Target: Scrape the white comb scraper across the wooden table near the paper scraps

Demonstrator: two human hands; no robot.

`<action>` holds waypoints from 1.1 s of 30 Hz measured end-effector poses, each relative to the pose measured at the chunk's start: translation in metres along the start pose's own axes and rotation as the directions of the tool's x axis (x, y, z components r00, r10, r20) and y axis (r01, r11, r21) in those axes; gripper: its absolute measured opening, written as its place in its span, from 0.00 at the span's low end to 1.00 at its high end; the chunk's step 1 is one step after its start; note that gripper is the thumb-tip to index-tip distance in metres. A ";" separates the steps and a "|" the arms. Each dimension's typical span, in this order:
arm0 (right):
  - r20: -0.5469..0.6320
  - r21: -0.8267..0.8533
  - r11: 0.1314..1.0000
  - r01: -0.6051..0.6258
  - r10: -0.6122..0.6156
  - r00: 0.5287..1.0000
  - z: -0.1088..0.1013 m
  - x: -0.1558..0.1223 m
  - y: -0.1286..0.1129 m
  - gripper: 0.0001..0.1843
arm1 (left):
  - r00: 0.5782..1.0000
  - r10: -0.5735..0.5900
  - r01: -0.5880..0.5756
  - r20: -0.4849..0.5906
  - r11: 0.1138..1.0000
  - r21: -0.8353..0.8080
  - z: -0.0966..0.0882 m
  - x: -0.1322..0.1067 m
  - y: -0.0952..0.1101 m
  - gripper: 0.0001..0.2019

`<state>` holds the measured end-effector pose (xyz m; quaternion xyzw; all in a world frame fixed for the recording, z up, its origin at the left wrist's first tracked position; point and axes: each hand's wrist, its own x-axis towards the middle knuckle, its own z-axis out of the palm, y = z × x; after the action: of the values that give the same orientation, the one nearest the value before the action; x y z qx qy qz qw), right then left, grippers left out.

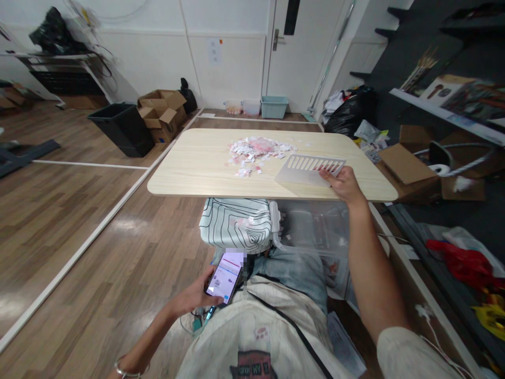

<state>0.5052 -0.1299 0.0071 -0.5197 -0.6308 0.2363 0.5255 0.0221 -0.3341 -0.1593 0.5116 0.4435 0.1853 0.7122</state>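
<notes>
Slotted scraper, its right end clamped between right fingers, some apparently behind it; phone gripped in left fingers.

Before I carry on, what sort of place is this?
Most likely a workroom that doubles as storage: a pale table bearing a heap of scraps, open cardboard boxes on the floor, and a loaded wall shelf at the right.

Scraps lie on the table before me, left of the scraper in my right hand; a bin stands farther left.
</notes>
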 end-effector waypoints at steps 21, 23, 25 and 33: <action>0.009 0.030 0.998 0.060 -0.060 0.998 -0.002 0.001 0.008 0.29 | 1.000 -0.020 0.020 -0.001 0.999 0.038 -0.006 0.004 -0.015 0.42; 0.005 0.029 0.998 0.059 -0.060 0.998 -0.002 0.001 0.008 0.29 | 0.999 -0.027 0.029 -0.026 0.997 0.070 -0.007 0.004 -0.017 0.45; 0.007 0.028 0.998 0.055 -0.055 0.998 -0.002 0.001 0.008 0.30 | 0.998 -0.038 0.041 -0.041 0.997 0.073 -0.006 0.003 -0.016 0.45; 0.023 0.031 0.999 0.045 -0.045 0.999 -0.003 0.001 0.009 0.31 | 1.000 -0.006 0.007 0.005 0.989 -0.148 0.000 -0.002 0.006 0.33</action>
<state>0.5112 -0.1265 0.0013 -0.4944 -0.6448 0.2403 0.5311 0.0218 -0.3331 -0.1527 0.4561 0.4286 0.2144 0.7499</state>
